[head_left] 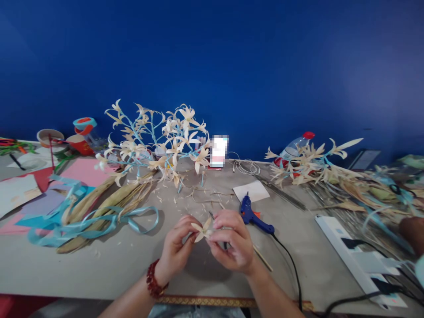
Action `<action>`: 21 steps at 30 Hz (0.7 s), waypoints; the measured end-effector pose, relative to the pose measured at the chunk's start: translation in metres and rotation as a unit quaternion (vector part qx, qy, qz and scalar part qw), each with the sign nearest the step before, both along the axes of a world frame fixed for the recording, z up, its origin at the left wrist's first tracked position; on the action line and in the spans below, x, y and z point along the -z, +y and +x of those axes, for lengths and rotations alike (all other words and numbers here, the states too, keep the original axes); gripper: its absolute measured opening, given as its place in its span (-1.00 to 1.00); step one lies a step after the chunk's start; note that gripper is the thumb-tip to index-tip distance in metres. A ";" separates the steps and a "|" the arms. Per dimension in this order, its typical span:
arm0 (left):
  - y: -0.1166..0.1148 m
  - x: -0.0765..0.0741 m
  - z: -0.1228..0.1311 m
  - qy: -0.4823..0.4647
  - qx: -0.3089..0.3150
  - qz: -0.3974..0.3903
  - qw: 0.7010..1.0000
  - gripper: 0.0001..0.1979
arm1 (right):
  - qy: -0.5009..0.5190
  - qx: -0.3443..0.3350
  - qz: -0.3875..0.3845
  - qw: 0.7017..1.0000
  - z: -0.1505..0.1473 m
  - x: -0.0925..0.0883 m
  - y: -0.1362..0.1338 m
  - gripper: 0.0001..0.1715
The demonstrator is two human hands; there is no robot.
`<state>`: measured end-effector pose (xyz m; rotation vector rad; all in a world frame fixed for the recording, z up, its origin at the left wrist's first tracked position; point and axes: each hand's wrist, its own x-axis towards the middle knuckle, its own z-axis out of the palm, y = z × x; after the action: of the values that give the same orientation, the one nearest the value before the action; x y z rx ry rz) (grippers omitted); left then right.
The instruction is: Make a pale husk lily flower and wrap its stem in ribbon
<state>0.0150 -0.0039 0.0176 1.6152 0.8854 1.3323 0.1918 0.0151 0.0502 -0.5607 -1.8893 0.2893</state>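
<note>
A small cream flower with long pointed petals [202, 231] is held up between my two hands, a little above the table. My left hand [178, 240], with a dark red bead bracelet at the wrist, pinches its left side. Curled around the right side is my right hand [232, 240], its thumb and forefinger closed on a petal. A thin metal tip [211, 215] shows beside my right fingers, and something dark shows under them; what tool this is I cannot make out. To the right of my hands, a blue hot glue gun [255, 216] lies on the table.
Finished flower sprays stand at the back left [165, 132] and right [314, 163]. Dried husks [109, 212] and blue ribbon [96, 225] lie left. A white power strip [344, 251] with cords lies right, near another person's hand [412, 234]. A lit phone [219, 150] stands behind.
</note>
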 end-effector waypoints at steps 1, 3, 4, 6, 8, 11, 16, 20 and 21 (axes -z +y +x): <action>0.000 0.000 0.000 0.004 -0.004 0.005 1.000 -0.86 | -0.002 0.002 0.003 1.000 0.000 0.000 -0.001 -0.69; -0.001 0.000 0.000 0.012 -0.009 0.015 1.000 -0.87 | -0.007 0.008 0.011 1.000 -0.001 0.001 -0.002 -0.70; -0.001 -0.001 0.000 0.016 -0.012 0.022 1.000 -0.87 | -0.009 0.012 0.015 1.000 -0.001 0.002 -0.003 -0.70; -0.002 -0.001 0.000 0.020 -0.018 0.037 0.999 -0.87 | -0.016 0.021 0.024 0.999 -0.001 0.004 -0.004 -0.69; -0.002 -0.001 0.001 0.022 -0.022 0.049 0.998 -0.87 | -0.023 0.028 0.032 0.999 -0.001 0.005 -0.005 -0.68; -0.001 -0.001 0.001 0.026 -0.022 0.057 0.998 -0.88 | -0.028 0.033 0.037 0.998 -0.001 0.005 -0.005 -0.70; 0.000 0.004 0.002 0.015 -0.004 0.087 0.996 -0.89 | 0.002 0.024 0.042 0.999 -0.002 0.008 -0.003 -0.59; 0.000 0.007 0.001 -0.009 0.014 0.085 0.996 -0.89 | 0.025 -0.024 -0.029 0.999 -0.002 0.014 -0.003 -0.29; 0.000 0.007 0.001 -0.013 0.017 0.087 0.996 -0.89 | 0.026 -0.038 -0.063 0.997 -0.002 0.015 -0.004 -0.24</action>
<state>0.0163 -0.0035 0.0106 1.7323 0.7391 1.4357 0.1898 0.0116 0.0351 -0.5609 -1.8527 0.4724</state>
